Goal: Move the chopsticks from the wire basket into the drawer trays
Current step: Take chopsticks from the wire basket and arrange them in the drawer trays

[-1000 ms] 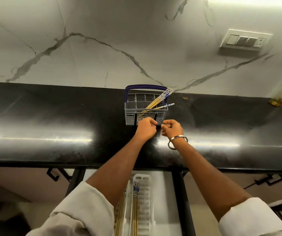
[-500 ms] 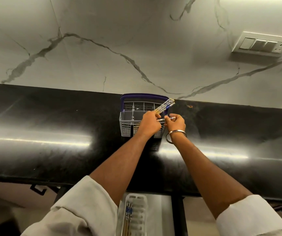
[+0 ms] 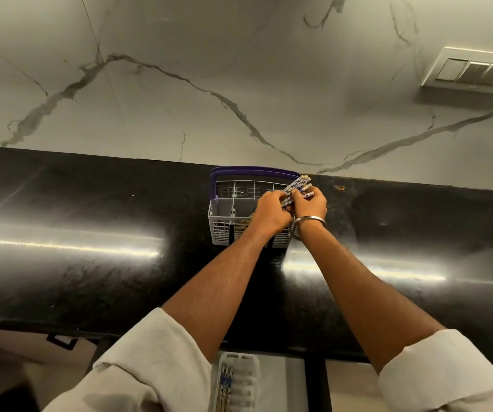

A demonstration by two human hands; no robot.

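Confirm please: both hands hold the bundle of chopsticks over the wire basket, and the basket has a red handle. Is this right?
Not quite. The head view shows the handle of the wire basket is purple, not red. The rest holds: the left hand and the right hand both grip the bundle of chopsticks over the basket.

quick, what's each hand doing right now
Left hand: closed on the chopsticks over the wire basket.
Right hand: closed on the same bundle of chopsticks.
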